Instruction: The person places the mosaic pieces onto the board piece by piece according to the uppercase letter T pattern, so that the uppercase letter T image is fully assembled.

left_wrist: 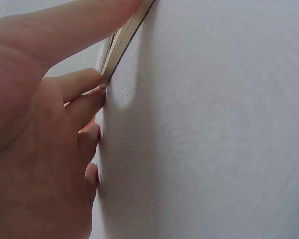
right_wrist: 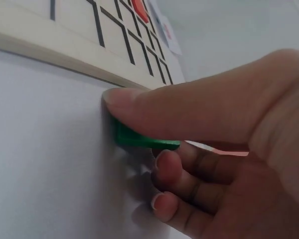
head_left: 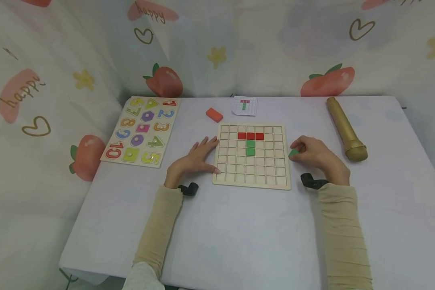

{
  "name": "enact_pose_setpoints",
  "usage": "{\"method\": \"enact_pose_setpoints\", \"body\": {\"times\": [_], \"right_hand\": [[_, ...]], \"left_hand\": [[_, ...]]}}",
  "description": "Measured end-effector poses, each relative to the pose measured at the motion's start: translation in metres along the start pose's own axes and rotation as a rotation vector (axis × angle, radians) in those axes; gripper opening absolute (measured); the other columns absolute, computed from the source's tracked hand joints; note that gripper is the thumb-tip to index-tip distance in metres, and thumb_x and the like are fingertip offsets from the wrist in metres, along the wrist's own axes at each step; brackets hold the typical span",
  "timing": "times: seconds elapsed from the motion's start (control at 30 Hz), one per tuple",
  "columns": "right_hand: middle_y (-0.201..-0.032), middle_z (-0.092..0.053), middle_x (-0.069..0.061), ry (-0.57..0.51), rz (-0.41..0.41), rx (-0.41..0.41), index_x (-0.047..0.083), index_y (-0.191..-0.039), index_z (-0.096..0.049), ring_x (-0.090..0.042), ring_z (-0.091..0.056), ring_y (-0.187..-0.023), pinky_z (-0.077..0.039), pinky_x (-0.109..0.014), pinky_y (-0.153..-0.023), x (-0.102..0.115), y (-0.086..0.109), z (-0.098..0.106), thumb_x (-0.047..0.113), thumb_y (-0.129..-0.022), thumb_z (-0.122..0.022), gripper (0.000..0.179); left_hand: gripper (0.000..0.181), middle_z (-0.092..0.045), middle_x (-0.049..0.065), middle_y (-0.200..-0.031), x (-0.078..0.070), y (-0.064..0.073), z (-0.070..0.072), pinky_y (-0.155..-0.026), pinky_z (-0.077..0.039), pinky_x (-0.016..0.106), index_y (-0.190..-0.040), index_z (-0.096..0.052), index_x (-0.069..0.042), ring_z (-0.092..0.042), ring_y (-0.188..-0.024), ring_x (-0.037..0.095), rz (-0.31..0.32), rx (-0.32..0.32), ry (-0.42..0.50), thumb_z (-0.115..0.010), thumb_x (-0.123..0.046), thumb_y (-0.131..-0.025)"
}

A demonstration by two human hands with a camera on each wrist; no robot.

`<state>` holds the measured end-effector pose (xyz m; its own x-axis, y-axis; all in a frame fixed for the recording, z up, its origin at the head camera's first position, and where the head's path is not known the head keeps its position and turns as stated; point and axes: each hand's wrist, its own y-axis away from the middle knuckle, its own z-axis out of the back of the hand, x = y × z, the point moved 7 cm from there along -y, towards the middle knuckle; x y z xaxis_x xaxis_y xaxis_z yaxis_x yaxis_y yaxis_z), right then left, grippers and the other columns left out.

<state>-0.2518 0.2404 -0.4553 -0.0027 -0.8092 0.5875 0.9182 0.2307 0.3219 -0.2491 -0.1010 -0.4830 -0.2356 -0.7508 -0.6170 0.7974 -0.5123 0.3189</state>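
Observation:
A wooden grid board point(head_left: 235, 169) lies flat on the table, with three red tiles point(head_left: 250, 136) in a row and two green tiles point(head_left: 250, 152) in a column below the middle one. My left hand point(head_left: 193, 161) rests at the board's left edge; its thumb and index finger touch the edge and its fingers are spread. Just off the right edge, my right hand point(head_left: 317, 153) pinches a green tile point(right_wrist: 147, 143) between thumb and fingers, close to the tabletop. Part of that tile is hidden by the thumb.
Behind the board lie an orange-red block point(head_left: 214, 115) and a small card point(head_left: 245, 106) printted with a red and green T pattern. A number and shape puzzle board point(head_left: 139, 133) is at the left. A gold microphone point(head_left: 346, 129) lies at the right.

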Motion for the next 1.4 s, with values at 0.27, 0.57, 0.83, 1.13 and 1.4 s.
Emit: {"method": "enact_pose_setpoints", "body": {"times": [0.27,0.57,0.83,1.13,1.4], "right_hand": [[-0.112,-0.066,-0.024,0.028,0.036,-0.053,-0.001,-0.116,-0.066,-0.036,-0.059,-0.103,-0.048,-0.045,-0.087,0.003,-0.001,0.003,0.016,-0.097,-0.067,0.026],[-0.116,-0.067,-0.023,-0.014,0.069,-0.137,0.003,-0.121,-0.068,-0.034,-0.063,-0.102,-0.05,-0.045,-0.086,0.017,0.004,0.01,0.018,-0.101,-0.061,0.026],[-0.11,-0.073,-0.02,-0.074,0.072,-0.122,0.002,-0.123,-0.067,-0.03,-0.066,-0.098,-0.049,-0.039,-0.087,0.029,0.003,0.004,0.016,-0.102,-0.061,0.026],[-0.127,-0.066,-0.023,-0.076,0.063,-0.079,0.004,-0.132,-0.065,-0.035,-0.063,-0.113,-0.053,-0.046,-0.092,0.035,0.0,-0.003,0.012,-0.1,-0.062,0.033],[-0.125,-0.068,-0.022,-0.075,0.067,-0.039,0.003,-0.137,-0.062,-0.034,-0.064,-0.113,-0.052,-0.049,-0.098,0.04,0.0,-0.009,0.01,-0.099,-0.062,0.039]], "left_hand": [[0.111,-0.004,-0.003,-0.175,0.0,0.0,0.0,-0.131,0.009,0.041,-0.167,-0.014,-0.018,0.01,-0.161,0.019,0.007,0.003,-0.019,-0.083,-0.043,-0.084],[0.11,-0.004,-0.003,-0.175,0.0,0.0,0.0,-0.131,0.01,0.04,-0.167,-0.015,-0.018,0.01,-0.161,0.018,0.011,0.004,-0.019,-0.083,-0.043,-0.085],[0.11,-0.005,-0.003,-0.175,-0.001,0.001,0.0,-0.131,0.01,0.04,-0.167,-0.015,-0.017,0.009,-0.161,0.018,0.006,0.002,-0.012,-0.083,-0.042,-0.085],[0.109,-0.005,-0.003,-0.175,-0.003,0.002,0.001,-0.131,0.01,0.039,-0.167,-0.016,-0.017,0.01,-0.161,0.018,0.004,0.001,-0.013,-0.083,-0.042,-0.085],[0.109,-0.005,-0.002,-0.175,-0.004,0.003,0.001,-0.131,0.01,0.04,-0.167,-0.015,-0.016,0.009,-0.161,0.019,0.001,-0.001,-0.013,-0.083,-0.04,-0.085]]}}
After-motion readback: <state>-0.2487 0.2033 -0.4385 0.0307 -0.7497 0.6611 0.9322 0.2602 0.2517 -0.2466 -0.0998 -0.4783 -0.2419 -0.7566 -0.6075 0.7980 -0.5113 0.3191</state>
